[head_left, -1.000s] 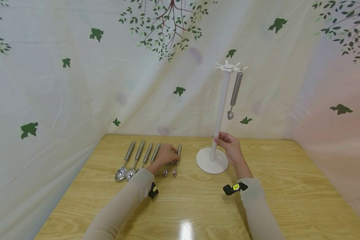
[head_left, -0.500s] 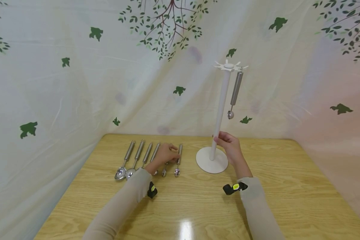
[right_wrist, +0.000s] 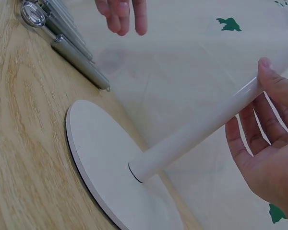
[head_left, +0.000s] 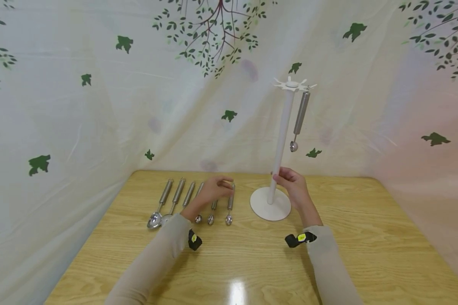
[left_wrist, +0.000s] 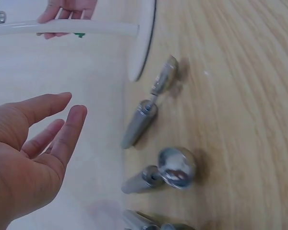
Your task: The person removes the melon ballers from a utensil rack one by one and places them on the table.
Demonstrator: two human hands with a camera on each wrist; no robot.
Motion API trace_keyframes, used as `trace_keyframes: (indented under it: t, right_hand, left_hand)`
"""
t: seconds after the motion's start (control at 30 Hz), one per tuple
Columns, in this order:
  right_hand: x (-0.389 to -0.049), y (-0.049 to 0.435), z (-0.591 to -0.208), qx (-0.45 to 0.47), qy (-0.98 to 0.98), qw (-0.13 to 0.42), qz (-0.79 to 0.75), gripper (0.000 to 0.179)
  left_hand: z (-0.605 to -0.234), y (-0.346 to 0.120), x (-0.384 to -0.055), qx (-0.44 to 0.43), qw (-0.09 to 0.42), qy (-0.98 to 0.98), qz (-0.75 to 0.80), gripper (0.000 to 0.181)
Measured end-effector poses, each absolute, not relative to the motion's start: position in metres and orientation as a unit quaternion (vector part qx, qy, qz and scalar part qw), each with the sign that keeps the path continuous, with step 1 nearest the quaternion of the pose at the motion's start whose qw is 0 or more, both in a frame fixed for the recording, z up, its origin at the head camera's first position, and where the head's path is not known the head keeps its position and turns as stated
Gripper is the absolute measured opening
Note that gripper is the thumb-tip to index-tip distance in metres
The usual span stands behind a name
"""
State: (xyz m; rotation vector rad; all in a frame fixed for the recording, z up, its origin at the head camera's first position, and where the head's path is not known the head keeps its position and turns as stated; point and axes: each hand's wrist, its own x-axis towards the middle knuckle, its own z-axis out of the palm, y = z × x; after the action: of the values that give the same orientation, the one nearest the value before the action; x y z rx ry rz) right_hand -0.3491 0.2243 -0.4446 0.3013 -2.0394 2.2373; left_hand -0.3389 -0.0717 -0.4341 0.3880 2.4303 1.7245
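My right hand (head_left: 295, 188) holds the white pole (head_left: 283, 135) of an upright stand between thumb and fingers, low above its round base (head_left: 260, 209). From the stand's hooked top (head_left: 291, 84) hangs one steel measuring spoon (head_left: 301, 114). My left hand (head_left: 215, 190) hovers over the right end of a row of steel measuring spoons. In the left wrist view its fingers (left_wrist: 69, 136) are parted and hold nothing, apart from the rightmost spoon (left_wrist: 140, 123). That hand and forearm partly cover the middle spoons.
Several spoons lie side by side on the wooden table (head_left: 229, 258), the larger ones (head_left: 154, 220) at the left. A pale curtain (head_left: 99, 127) with leaf prints hangs behind the table's back edge.
My left hand has let go of the rightmost spoon and risen from it. That spoon has shifted slightly right on the table, bowl turned up. The right hand keeps its hold.
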Motion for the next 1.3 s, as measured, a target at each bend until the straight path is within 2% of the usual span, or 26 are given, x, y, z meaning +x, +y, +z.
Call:
trace_keyframes:
  t: [0.23, 0.43, 0.77, 1.13, 1.3]
  right_hand:
    - [-0.351, 0.225, -0.446, 0.162, -0.668, 0.032, 0.726, 0.042]
    - [-0.351, 0.222, -0.448, 0.154, -0.666, 0.057, 0.727, 0.027]
    - [-0.348, 0.216, -0.445, 0.123, -0.646, 0.084, 0.749, 0.044]
    - [-0.346, 0.215, -0.444, 0.098, -0.642, 0.106, 0.753, 0.041]
    - [-0.345, 0.213, -0.443, 0.090, -0.636, 0.109, 0.758, 0.030]
  left_hand:
    - [-0.413, -0.061, -0.337, 0.177, 0.044, 0.776, 0.604, 0.043]
    - [-0.384, -0.037, -0.335, 0.222, -0.003, 0.738, 0.638, 0.041]
    - [-0.321, 0.017, -0.328, 0.302, -0.102, 0.655, 0.685, 0.040]
    - [-0.279, 0.057, -0.321, 0.349, -0.121, 0.618, 0.694, 0.044]
    - [-0.273, 0.067, -0.322, 0.355, -0.127, 0.619, 0.689, 0.046]
